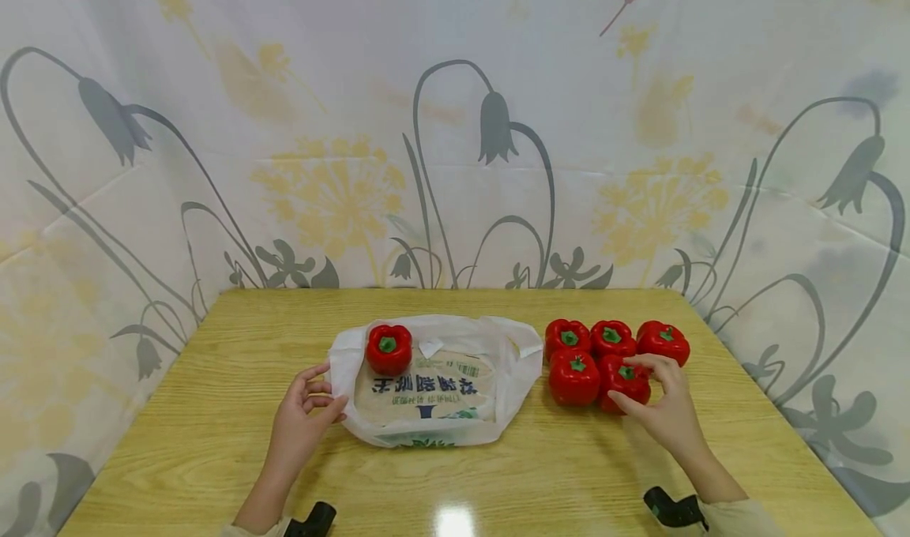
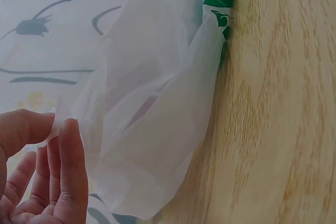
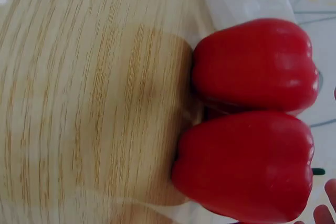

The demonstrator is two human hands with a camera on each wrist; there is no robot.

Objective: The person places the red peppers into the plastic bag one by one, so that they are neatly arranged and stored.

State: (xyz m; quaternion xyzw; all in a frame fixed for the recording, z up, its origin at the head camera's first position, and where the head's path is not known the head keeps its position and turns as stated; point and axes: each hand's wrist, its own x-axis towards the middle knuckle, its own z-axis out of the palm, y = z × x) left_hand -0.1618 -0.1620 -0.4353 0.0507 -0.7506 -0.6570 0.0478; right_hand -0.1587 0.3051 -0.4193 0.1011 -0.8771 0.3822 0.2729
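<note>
A white plastic bag [image 1: 522, 363] lies open on the table, with dark printed lettering and green leaf print. My left hand [image 1: 307, 411] pinches its left edge between thumb and finger; the left wrist view shows the thin film [image 2: 152, 135] stretching from the fingertips. One red bell pepper [image 1: 389, 351] with a green stem is at the bag's far left. To the bag's right, several more red bell peppers stand grouped. My right hand [image 1: 664, 407] spreads over the front right pepper [image 1: 624, 384]. In the right wrist view, its fingertips [image 3: 331, 192] are beside that pepper's top [image 3: 247, 166], not wrapped round it.
Next to it stands the front left pepper [image 1: 574, 378], and behind are back-row peppers [image 1: 568, 338], one at the far right [image 1: 663, 343]. A wood-grain table [image 1: 540, 482] carries everything. A flower-printed cloth [image 1: 455, 166] hangs along the table's back and sides.
</note>
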